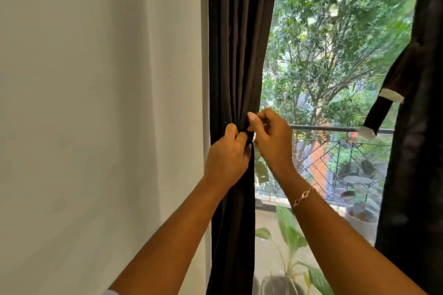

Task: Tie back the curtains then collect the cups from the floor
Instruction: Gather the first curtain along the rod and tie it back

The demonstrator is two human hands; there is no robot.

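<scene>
Two bare forearms, hands meeting at frame centre.
Left hand (227, 154): fingers curled, gripping the curtain (236, 55). Right hand (274, 141): just beside it, fingers bent, thumb pinching the same fabric. Both forearms reach up from the lower edge.

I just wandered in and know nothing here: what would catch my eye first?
Two hands meet mid-picture: the left hand and right hand both grip a gathered dark curtain beside a white wall. Behind them, bright green trees fill the window. A dark strap with white ends dangles by the right-hand curtain.
</scene>
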